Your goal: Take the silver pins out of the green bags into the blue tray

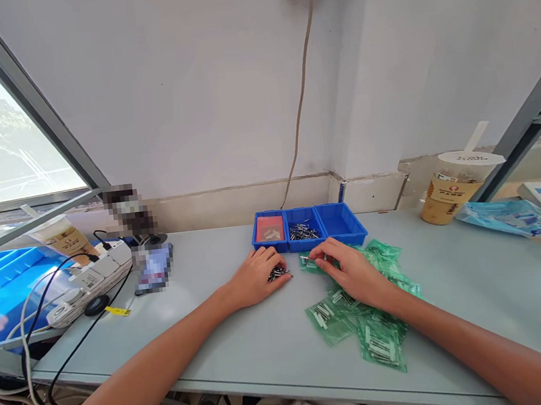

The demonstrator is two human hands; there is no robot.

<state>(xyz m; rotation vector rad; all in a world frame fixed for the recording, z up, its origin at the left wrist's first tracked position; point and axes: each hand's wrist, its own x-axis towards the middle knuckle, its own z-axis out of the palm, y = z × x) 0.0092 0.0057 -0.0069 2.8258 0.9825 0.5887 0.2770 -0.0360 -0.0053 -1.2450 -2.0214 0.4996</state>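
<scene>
My left hand (pixel 257 276) rests on the grey table with bent fingers around a small heap of dark metal screws (pixel 276 273). To its right, my right hand (pixel 348 270) has thumb and fingers pinched at a green plastic bag (pixel 307 262). Several green bags holding metal screws and white plugs (pixel 381 347) lie under and around my right wrist. Just beyond both hands stand joined blue bins (pixel 345 223): the left one holds a red packet (pixel 269 227), the middle one loose screws (pixel 303 230), and the right one shows nothing inside.
A power strip (pixel 90 282) with cables and a phone (pixel 154 268) are at the left. A drink cup (pixel 457 186) and a blue packet (pixel 506 216) stand at the back right. Another cup (pixel 64 240) is at the far left, near a blue tray (pixel 11 268).
</scene>
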